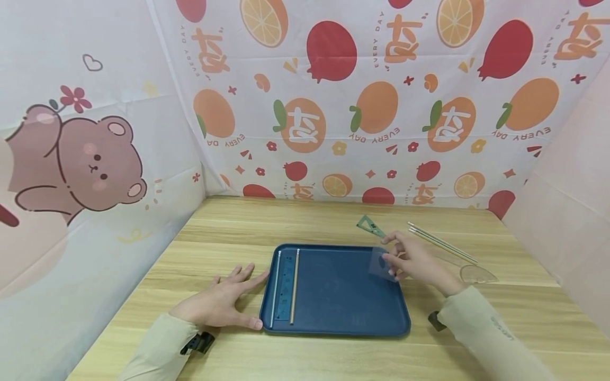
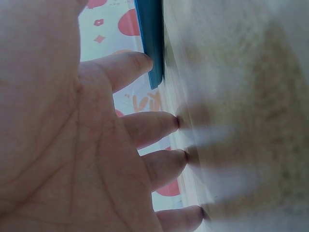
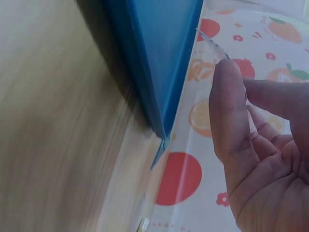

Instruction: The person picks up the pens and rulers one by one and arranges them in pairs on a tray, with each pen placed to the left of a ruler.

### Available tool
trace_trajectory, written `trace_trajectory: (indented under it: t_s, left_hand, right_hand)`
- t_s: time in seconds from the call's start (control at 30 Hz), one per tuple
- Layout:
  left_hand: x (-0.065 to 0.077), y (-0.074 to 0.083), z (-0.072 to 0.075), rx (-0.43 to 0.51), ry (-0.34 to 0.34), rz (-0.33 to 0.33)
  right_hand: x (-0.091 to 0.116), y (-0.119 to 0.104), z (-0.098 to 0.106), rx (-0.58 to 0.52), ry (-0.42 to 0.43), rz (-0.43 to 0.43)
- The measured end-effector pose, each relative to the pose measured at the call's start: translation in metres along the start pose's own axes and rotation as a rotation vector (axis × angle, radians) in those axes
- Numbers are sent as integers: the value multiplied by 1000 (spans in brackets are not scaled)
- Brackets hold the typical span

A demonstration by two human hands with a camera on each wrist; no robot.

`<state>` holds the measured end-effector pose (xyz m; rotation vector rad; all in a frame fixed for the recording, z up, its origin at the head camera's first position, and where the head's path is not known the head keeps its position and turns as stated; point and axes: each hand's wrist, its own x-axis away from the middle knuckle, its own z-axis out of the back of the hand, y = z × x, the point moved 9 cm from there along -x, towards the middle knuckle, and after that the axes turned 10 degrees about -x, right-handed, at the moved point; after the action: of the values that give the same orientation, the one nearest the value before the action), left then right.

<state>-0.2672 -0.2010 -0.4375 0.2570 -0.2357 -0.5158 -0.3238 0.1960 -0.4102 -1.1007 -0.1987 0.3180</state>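
Observation:
A dark blue tray (image 1: 348,296) lies on the table. At its left side are a pale pencil (image 1: 275,288), a blue ruler (image 1: 286,286) and a gold-coloured pencil (image 1: 294,286), side by side. My left hand (image 1: 229,301) has its fingers spread on the wood, with index finger and thumb against the tray's left edge. Over the tray's far right corner, my right hand (image 1: 412,262) pinches a thin, clear flat piece (image 1: 378,264) between thumb and finger. In the right wrist view that clear piece (image 3: 212,42) appears nearly edge-on; its exact kind is unclear.
A green set square (image 1: 370,226) lies behind the tray's far right corner. Two pencils (image 1: 443,242) lie close together at the right, near a clear protractor (image 1: 478,273). Patterned cloth walls (image 1: 333,121) stand behind and at both sides of the table.

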Motion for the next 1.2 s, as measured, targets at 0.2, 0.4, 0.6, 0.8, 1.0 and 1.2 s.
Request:
trace_trajectory:
  t_s: [0.2, 0.4, 0.6, 0.8, 1.0, 1.2]
  left_hand:
    - [-1, -1, 1, -1, 0, 6]
    - [-1, 0, 1, 2, -2, 5]
    - [0, 0, 1, 4, -2, 8]
    - [0, 0, 0, 9, -3, 10]
    - [0, -1, 0, 7, -2, 10]
    - [0, 0, 0, 6, -1, 10]
  right_hand:
    - [-3, -1, -11, -34, -1, -17]
    - [-6, -4, -24, -63, -15, -22]
    - [-8, -9, -38, -74, -40, -20]
    - [-11, -12, -48, -99, -52, -20]
    - [-14, -18, -61, -81, -82, 2]
    - [-16, -21, -73, -84, -109, -26]
